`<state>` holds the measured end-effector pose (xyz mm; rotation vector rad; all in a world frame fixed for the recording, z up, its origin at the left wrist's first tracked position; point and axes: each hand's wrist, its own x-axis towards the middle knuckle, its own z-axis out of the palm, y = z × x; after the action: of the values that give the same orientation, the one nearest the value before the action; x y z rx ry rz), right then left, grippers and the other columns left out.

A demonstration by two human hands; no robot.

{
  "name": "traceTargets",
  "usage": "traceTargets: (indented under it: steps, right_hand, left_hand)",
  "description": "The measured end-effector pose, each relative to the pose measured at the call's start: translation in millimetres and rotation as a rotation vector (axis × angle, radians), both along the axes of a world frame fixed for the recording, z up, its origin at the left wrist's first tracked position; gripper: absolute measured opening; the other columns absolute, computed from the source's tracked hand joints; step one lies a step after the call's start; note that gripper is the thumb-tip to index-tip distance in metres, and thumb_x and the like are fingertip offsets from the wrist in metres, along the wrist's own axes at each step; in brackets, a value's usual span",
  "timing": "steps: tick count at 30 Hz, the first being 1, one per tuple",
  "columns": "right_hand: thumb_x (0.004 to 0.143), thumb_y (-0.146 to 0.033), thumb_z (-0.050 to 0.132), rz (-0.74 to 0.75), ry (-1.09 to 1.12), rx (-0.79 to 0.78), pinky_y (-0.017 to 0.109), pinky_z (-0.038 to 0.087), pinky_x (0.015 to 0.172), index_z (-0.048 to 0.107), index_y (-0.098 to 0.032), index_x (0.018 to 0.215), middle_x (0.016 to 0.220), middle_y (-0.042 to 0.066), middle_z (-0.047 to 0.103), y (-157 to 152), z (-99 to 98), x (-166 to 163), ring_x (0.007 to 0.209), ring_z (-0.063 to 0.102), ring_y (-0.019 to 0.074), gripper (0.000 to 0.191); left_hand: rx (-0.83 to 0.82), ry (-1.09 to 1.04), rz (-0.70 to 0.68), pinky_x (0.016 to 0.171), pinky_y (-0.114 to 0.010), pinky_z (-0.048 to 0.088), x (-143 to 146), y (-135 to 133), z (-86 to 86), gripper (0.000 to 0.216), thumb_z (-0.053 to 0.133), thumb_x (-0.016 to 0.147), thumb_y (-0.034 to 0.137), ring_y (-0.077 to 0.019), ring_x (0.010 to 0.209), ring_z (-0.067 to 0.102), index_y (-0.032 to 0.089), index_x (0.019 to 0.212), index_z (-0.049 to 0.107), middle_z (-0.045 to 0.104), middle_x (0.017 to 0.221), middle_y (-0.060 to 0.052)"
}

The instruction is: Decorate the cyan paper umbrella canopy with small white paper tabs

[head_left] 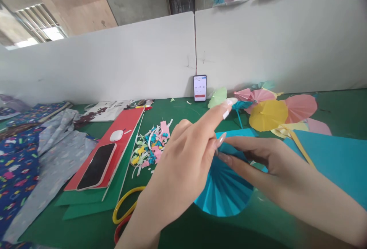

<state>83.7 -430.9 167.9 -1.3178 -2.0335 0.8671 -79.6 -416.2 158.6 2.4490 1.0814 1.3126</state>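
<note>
A blue pleated paper fan (226, 191), round at its lower edge, hangs below my hands over the green table. My right hand (266, 161) pinches it near its centre between thumb and fingertips. My left hand (189, 161) is closed at the same spot, its thumb tip against the paper there and its lower fingers hidden. The left index finger points up and away, with a small white piece (226, 114) stuck near its tip. The fan's upper part is partly covered by my fingers.
Finished paper umbrellas (268, 115) lie at the back right, beside blue sheets (338, 161). An upright phone (200, 88) leans on the white partition (129, 61). Left are paper scraps (151, 145), scissors (122, 210), a red board (123, 126) with a dark phone (96, 166), and cloth (63, 161).
</note>
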Motion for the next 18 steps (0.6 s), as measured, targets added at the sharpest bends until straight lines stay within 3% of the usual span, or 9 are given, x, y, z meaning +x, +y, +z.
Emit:
traceTargets:
  steps: [7,13,18]
  right_hand:
    - [0.091,-0.028,0.044,0.026,0.012,-0.067,0.026,0.049,0.062,0.061,-0.023,0.089,0.076,-0.001,0.064,-2.0,5.7,-4.8,0.074,0.059,0.0165,0.017]
    - [0.092,-0.025,0.041,0.024,-0.004,-0.077,0.028,0.050,0.065,0.061,-0.022,0.086,0.071,-0.001,0.063,0.2,4.4,-8.4,0.080,0.061,0.0186,0.020]
    - [0.092,-0.025,0.041,0.017,0.002,-0.073,0.029,0.051,0.064,0.062,-0.022,0.101,0.075,0.001,0.065,0.6,3.9,-6.3,0.079,0.062,0.0192,0.023]
  left_hand:
    - [-0.001,0.109,0.018,0.083,-0.038,0.044,-0.8,-0.4,-3.6,0.060,0.041,0.088,0.003,-0.0160,0.072,0.049,0.032,0.139,0.025,0.053,0.083,0.000]
    - [0.025,0.198,0.057,0.069,-0.034,0.042,-2.2,-0.6,-4.2,0.060,0.038,0.087,0.003,-0.0192,0.075,0.045,0.029,0.139,0.023,0.051,0.081,-0.001]
    - [0.036,0.213,0.067,0.070,-0.033,0.042,-2.0,-0.8,-4.4,0.059,0.039,0.087,0.004,-0.0194,0.075,0.045,0.029,0.139,0.024,0.051,0.082,-0.002]
